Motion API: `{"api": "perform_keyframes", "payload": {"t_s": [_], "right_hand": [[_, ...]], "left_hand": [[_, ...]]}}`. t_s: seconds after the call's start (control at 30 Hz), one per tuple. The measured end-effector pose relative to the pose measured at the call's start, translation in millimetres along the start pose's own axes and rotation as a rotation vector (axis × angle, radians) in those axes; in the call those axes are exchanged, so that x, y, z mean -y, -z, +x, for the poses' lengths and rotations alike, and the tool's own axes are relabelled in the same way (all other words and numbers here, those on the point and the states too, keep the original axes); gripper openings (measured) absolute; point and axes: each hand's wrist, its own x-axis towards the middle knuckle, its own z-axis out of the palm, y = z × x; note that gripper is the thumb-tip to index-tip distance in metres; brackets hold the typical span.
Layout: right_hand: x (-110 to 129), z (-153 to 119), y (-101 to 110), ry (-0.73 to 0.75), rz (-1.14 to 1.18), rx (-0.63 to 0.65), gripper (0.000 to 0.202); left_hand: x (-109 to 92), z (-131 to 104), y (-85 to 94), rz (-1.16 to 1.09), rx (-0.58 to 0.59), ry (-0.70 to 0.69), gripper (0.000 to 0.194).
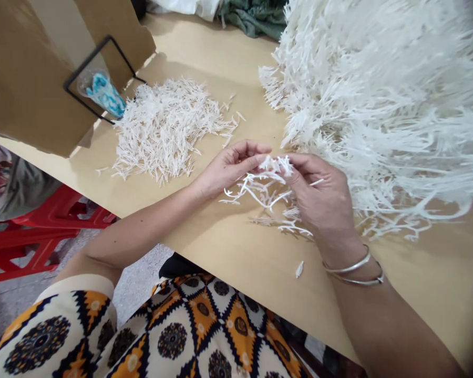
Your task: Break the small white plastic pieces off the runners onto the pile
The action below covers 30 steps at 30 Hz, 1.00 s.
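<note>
Between my two hands is a white branching plastic sprig [266, 184], thin and forked like coral. My left hand [236, 164] pinches its upper left part between thumb and fingers. On the other side my right hand [323, 191], with silver bangles on the wrist, grips the sprig's right part; a thin white stem pokes out past its fingers. More forked white pieces [295, 228] lie on the table just below the hands. Left of my left hand spreads a pile of small white pieces [161, 128]. To the right rises a large heap of white branching sprigs [386, 105].
A cardboard box [39, 68] stands at the back left, with a black wire frame [87, 60] and a clear bag of blue-and-white material [106, 94] beside it. Red plastic stools [51, 215] stand left of the table [220, 241]. Green cloth [252, 16] lies at the back.
</note>
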Motion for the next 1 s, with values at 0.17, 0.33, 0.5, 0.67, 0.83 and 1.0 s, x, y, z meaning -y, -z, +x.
{"api": "perform_keyframes", "payload": {"t_s": [0.17,0.33,0.5,0.67,0.83,1.0], "right_hand": [[-1,0,-4,-0.011,-0.047,-0.098,0.008],[11,-1,-8,-0.015,-0.203,-0.127,0.012],[19,-6,-16,0.061,-0.36,-0.182,0.011],[13,-6,-18,0.052,-0.39,-0.143,0.009],[8,-6,-17,-0.003,-0.457,0.016,0.004],[7,-2,-14,-0.087,-0.403,0.1,0.006]], "left_hand": [[0,-3,-0.7,0.366,-0.128,-0.21,0.042],[-15,-8,-6.6,0.553,-0.106,-0.342,0.035],[-14,-9,-10.1,0.548,-0.089,-0.251,0.039],[-13,-8,-2.8,0.675,-0.068,-0.171,0.022],[-11,-6,-2.1,1.147,0.0,-0.211,0.011],[3,-7,-14.5,1.423,-0.003,-0.23,0.023]]}}
